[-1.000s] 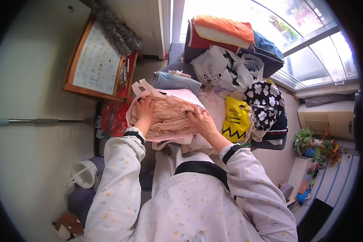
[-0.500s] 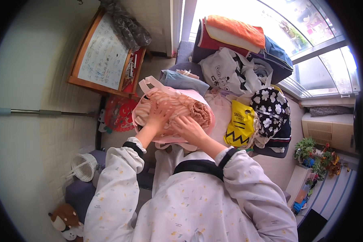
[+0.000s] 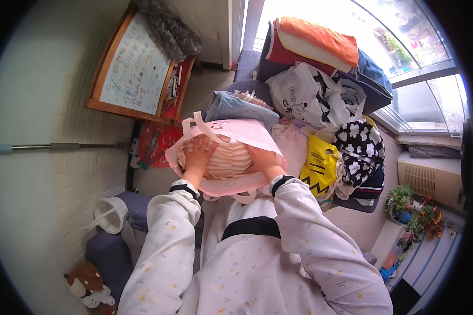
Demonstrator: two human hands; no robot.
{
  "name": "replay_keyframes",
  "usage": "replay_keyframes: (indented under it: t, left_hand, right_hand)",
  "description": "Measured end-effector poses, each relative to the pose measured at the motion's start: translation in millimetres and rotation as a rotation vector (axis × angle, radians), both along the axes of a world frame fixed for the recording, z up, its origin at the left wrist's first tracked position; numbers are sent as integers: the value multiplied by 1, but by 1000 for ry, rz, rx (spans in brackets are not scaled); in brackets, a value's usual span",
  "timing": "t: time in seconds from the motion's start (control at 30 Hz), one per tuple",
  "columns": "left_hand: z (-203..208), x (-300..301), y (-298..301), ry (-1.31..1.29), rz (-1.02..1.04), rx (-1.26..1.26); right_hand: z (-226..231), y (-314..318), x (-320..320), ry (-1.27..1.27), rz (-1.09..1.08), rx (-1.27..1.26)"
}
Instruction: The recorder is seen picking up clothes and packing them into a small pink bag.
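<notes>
A pink tote bag [image 3: 242,131] with pale handles stands in front of me, its mouth facing up. Inside it lies a bundle of peach-and-white striped cloth [image 3: 228,160]. My left hand [image 3: 198,156] rests with spread fingers on the left part of the bundle, beside a handle. My right hand [image 3: 264,159] reaches in at the right side of the bag. Its thumb and fingers are apart against the cloth, with some fingertips hidden between cloth and bag wall.
Folded jeans [image 3: 242,113] lie behind the bag. To the right are a yellow bag [image 3: 320,163], a black flowered bundle [image 3: 360,147] and a white bag [image 3: 297,94]. Folded towels [image 3: 318,42] are stacked by the window. A whiteboard [image 3: 134,68] stands at the left.
Both hands have moved apart and deeper into the bag, the right one toward its right wall. The bag's far side now stands higher, and the rolled brown part of the cloth is out of sight.
</notes>
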State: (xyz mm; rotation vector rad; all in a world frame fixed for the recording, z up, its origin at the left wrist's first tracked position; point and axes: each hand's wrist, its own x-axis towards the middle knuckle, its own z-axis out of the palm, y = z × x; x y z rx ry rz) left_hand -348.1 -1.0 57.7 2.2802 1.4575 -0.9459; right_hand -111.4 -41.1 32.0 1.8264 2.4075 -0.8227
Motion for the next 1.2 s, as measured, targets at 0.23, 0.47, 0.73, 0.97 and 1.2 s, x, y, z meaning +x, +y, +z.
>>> replay_keyframes:
  t: [0.23, 0.47, 0.73, 0.97, 1.2]
  left_hand:
    - [-10, -50, 1, -275, -148, 119]
    - [29, -15, -2, 342, -72, -48]
    - [57, 62, 0, -534, -299, 42]
    - [-17, 64, -16, -633, -308, 345]
    - [-6, 65, -4, -471, -244, 179]
  right_hand:
    - [15, 3, 11, 109, -11, -202]
    - [31, -4, 0, -52, 22, -5]
    - [125, -54, 49, 438, 218, 432]
    - [83, -120, 236, 187, -696, 528]
    - [15, -179, 354, -373, -1037, 233]
